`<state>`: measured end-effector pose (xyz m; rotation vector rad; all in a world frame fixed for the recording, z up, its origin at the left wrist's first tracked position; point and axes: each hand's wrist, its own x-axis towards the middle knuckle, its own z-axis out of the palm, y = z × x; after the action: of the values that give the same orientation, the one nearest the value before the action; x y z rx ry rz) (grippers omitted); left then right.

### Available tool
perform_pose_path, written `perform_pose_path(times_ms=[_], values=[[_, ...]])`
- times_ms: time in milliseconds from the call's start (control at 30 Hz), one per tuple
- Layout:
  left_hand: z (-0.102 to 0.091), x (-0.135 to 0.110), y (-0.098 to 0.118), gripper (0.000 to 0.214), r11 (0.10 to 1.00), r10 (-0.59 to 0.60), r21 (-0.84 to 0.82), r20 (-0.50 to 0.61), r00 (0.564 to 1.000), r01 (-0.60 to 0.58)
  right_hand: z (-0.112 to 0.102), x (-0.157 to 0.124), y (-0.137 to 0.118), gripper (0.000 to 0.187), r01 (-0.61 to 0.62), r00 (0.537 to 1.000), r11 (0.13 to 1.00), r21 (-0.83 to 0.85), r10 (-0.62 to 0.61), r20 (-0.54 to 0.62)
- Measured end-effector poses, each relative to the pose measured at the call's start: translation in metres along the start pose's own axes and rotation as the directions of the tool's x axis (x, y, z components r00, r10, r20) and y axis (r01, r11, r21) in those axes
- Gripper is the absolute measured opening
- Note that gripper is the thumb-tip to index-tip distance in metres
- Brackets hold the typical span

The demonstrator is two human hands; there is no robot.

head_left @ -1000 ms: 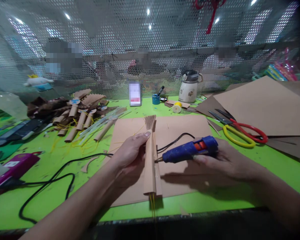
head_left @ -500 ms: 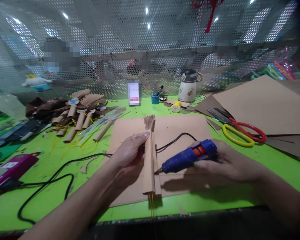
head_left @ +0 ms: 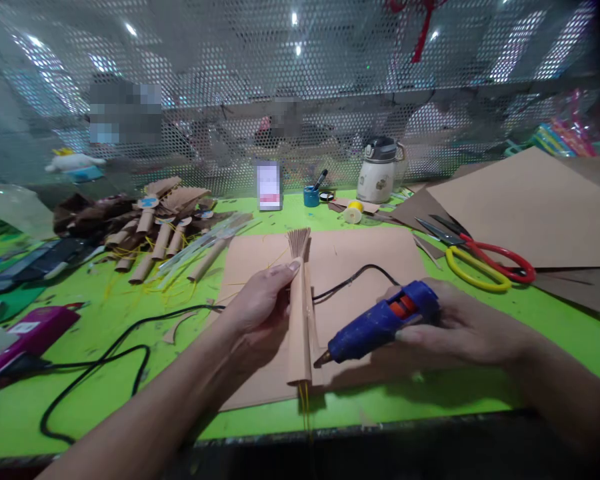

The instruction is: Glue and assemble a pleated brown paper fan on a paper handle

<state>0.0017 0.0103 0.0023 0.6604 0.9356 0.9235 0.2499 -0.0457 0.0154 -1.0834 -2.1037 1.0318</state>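
Note:
In my left hand (head_left: 265,297) is a brown paper tube (head_left: 299,333), pinched near its upper end with the thumb on top. Pleated paper (head_left: 299,243) fans out of the far end, and yellow strings (head_left: 305,400) hang from the near end. A flap runs along the tube's right side. My right hand (head_left: 455,327) is wrapped round a blue hot glue gun (head_left: 380,323). Its nozzle points down and left at the flap, close to the tube's lower end; whether it touches, I cannot tell. Beneath both lies a brown paper sheet (head_left: 370,260).
Scissors (head_left: 480,257) lie at right beside brown card (head_left: 535,207). Finished-looking paper tubes (head_left: 155,233) are heaped at left. A black cord (head_left: 120,337) loops over the green table near a magenta device (head_left: 30,340). A thermos (head_left: 377,173) and yellow spool (head_left: 353,212) stand behind.
The glue gun's nozzle has moved toward me, down along the flap to near the tube's lower end. My left hand keeps its hold on the tube in about the same place.

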Motion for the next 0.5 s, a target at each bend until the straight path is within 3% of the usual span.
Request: perform_pose_path(times_ms=[100,267,500], values=[[-0.0003,0.0002,0.0,0.017,0.997,-0.021,0.068,0.035,0.999,0.019,0.0008,0.0015,0.0002,0.03,-0.01,1.0,0.999,-0.037,0.011,0.028],[-0.0037,0.0018,0.0002,0.018,0.995,-0.017,0.097,0.051,0.999,0.012,0.0025,0.0031,0.001,0.03,-0.026,0.999,0.996,-0.086,0.022,-0.044],[-0.0021,0.0004,0.0014,0.014,0.997,0.006,0.08,-0.014,1.0,-0.005,0.0,-0.0006,0.0004,0.028,0.045,0.996,0.996,-0.07,-0.04,0.08]])
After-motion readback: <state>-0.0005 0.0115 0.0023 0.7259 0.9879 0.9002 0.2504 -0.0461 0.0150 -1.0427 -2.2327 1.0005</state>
